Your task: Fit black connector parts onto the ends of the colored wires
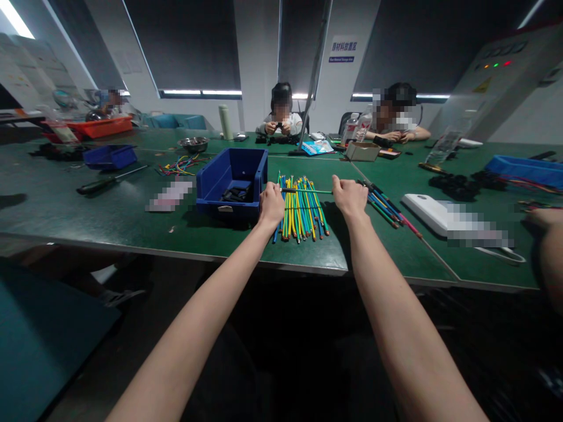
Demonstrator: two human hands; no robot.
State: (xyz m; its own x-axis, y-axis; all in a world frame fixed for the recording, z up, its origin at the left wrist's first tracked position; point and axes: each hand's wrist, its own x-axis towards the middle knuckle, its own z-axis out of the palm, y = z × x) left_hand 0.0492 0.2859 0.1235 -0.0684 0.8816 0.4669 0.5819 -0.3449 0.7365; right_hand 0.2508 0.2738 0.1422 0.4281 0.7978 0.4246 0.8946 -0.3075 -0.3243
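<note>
A green wire (313,191) is stretched level between my two hands, a short black sleeve (288,190) on its left part. My left hand (271,204) is closed around the left end, close to the blue parts bin (206,202). The other end sits in my closed right hand (350,196). Below the wire, a row of yellow, green and blue cut wires (301,220) with copper-coloured ends lies on the green table. Black pieces (237,192) rest inside the bin. Right of my right hand lies a smaller group of wires (383,205) with black parts at their far ends.
A white power bank (424,214) lies at right, a screwdriver (103,181) and a small blue bin (109,157) at left. Farther back are a metal bowl (193,144), loose wires (182,165) and a cardboard box (363,151). Co-workers sit across the table; another person's arm shows far right.
</note>
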